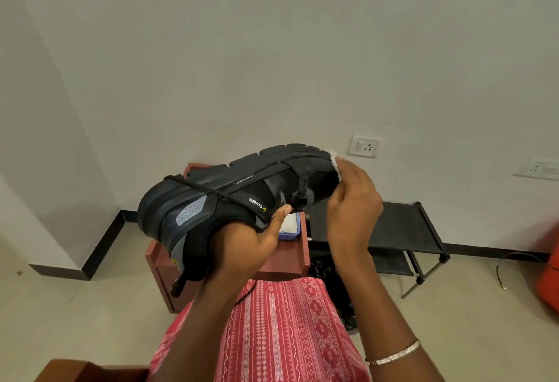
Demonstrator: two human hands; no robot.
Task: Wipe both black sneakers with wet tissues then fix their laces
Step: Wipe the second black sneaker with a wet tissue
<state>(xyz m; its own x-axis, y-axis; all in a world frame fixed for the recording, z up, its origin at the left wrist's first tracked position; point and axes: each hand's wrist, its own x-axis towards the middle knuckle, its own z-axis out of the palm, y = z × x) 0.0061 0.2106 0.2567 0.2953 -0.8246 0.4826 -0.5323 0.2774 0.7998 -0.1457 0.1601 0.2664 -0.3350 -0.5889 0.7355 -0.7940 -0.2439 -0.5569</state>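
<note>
Head view shows one black sneaker (230,197) held up in the air, turned sole-upward and tilted, heel toward the lower left and toe toward the upper right, above a reddish-brown worktop (284,260). The second sneaker is not identifiable in this view.

Left hand (257,236): fingers go inside the collar, and the thumb clamps the outside near the tongue. Grip appears firm.

Right hand (351,200): fingers curled at the toe, pressing a white wet tissue (333,158) against the toe cap. Only a small edge of the tissue shows above the fingers.

A loose lace (199,189) runs across the heel and midsole; another end hangs below the heel. Lacing is not yet attended to.

Assessment: the step in hand is wiping the toe of this sneaker. To do it well, keep the left grip fixed and turn the sneaker into the tissue rather than stretching the right wrist. Work from toe along the side panel to the heel in overlapping strokes, and press into the sole grooves, where dirt is likely to lodge. Refold the tissue when its face soils. Move the stray lace aside before wiping under it.

Surroundings: a blue tissue box (292,227) sits on the worktop, just behind the left hand. A black rack (402,227) stands to the right against the wall.
</note>
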